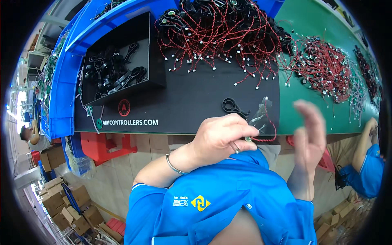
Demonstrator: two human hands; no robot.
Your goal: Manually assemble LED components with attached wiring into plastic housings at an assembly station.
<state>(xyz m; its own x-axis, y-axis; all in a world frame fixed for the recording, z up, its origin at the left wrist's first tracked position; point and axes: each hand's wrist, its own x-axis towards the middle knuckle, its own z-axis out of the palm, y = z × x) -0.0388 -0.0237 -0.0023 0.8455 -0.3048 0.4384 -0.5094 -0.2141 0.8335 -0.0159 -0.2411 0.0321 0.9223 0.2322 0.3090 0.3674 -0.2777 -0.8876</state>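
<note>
My left hand [220, 136], with a metal bangle [174, 164] on its wrist, is closed in a pinch at the table's front edge. Between its fingertips sits a small round part [248, 139], mostly hidden. From it a red-and-black twisted cable [272, 130] loops right and up to a small white connector. Raised to the right and slightly blurred, my right hand [311, 132] has its fingers apart and holds nothing. On the dark mat [192, 98] just beyond my left hand lies a black ring-shaped bracket [230, 105], beside a piece of clear plastic film [258, 119].
A black box [158, 69] of black plastic parts stands at the left, by blue bins [61, 98]. Tangled red-and-black cables [228, 36] cover the far side; another pile [326, 67] lies on the green surface. At the right edge is another person's arm [363, 141].
</note>
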